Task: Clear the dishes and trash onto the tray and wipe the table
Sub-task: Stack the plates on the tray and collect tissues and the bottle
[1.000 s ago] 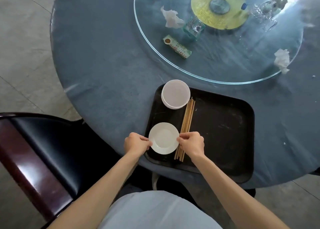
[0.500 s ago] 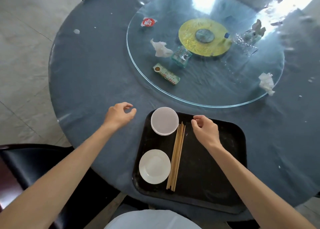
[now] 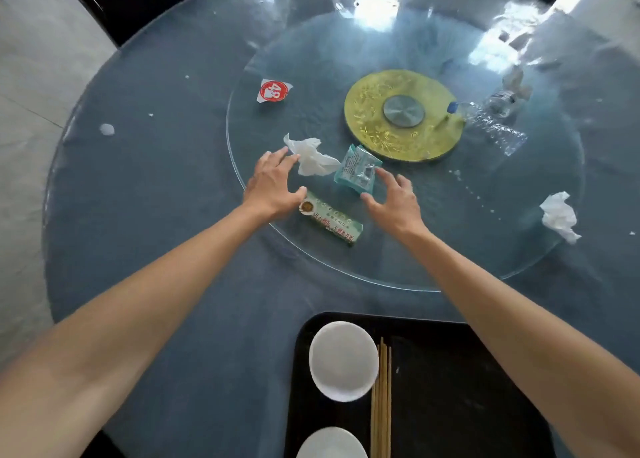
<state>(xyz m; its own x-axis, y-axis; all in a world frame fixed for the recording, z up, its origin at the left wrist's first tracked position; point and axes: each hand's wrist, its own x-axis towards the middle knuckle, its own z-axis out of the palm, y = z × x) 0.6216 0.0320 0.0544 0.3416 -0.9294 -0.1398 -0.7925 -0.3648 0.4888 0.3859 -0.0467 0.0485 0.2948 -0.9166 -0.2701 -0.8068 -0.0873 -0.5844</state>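
Two hands reach onto the glass turntable (image 3: 398,257) at frame centre, fingers spread, gripping nothing. Left hand (image 3: 272,184) sits beside the crumpled tissue (image 3: 313,158); right hand (image 3: 393,201) beside the crinkly teal wrapper (image 3: 358,168), likely to gather trash. Flat printed packet (image 3: 332,218) lies between. Black tray (image 3: 467,388), lower right, already holds two white dishes and chopsticks (image 3: 381,398).

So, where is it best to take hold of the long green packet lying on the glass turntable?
Probably across the middle of the long green packet, pinching its long edges from above: it lies flat, narrow, near the glass turntable edge.
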